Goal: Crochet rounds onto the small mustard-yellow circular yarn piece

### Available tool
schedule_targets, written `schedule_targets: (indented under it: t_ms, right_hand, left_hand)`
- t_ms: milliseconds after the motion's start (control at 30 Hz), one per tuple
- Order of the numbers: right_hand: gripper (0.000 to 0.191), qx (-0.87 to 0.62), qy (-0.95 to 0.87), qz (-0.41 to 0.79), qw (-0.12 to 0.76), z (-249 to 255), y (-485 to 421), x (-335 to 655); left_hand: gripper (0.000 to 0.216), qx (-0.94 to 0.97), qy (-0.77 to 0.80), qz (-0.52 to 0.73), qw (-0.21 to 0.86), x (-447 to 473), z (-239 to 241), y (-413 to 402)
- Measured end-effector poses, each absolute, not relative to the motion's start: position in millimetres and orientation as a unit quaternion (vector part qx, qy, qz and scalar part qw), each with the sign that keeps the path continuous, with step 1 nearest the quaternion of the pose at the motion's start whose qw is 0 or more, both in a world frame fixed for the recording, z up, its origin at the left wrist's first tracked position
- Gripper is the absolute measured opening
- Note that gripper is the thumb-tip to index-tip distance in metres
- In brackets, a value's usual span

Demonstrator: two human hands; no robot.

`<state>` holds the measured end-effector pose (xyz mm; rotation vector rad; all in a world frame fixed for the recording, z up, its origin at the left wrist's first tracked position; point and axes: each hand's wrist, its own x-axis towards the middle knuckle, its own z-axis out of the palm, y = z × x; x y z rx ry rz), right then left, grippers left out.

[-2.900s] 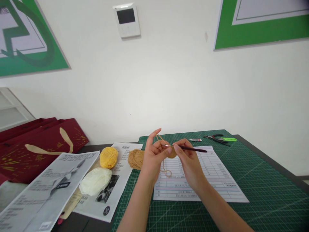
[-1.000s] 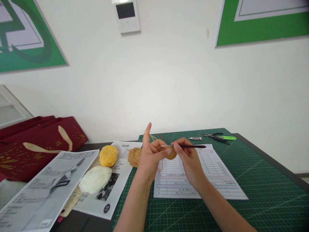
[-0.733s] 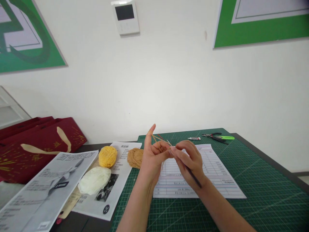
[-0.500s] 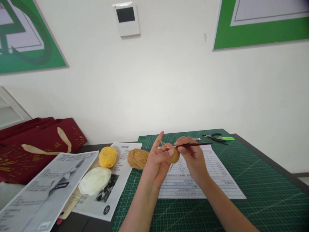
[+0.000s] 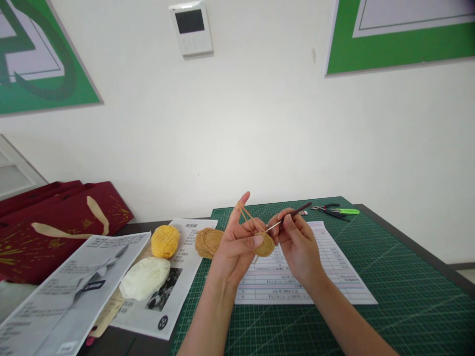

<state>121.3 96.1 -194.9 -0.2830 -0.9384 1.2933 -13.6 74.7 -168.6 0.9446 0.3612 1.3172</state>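
now crochet hook point(image 5: 293, 216) steeper than before

Yarn balls point(image 5: 166, 241) lie left of the sheet point(image 5: 349, 267) on the mat point(image 5: 408, 296), pliers point(image 5: 336, 210) behind.

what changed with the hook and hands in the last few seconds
The crochet hook in the right hand dipped handle-down toward the wrist, came back level, and now tilts handle-up to the right. The left hand still pinches the tan crocheted disc, yarn strand over its raised index finger. Yarn balls, papers and pliers stayed put.
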Motion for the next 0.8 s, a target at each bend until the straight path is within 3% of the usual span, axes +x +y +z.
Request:
schedule_targets:
  t_ms: [600, 800]
  right_hand:
    - [0.021, -0.212, -0.467, 0.591, 0.623, -209.6, 113.7, 125.3]
    - [0.019, -0.223, -0.567, 0.579, 0.542, -214.2, 137.8, 152.9]
  left_hand:
    - [0.081, 0.458, 0.238, 0.627, 0.584, -11.8, -191.6, 97.5]
    - [0.034, 0.482, 0.259, 0.628, 0.553, -9.4, -202.9, 103.7]
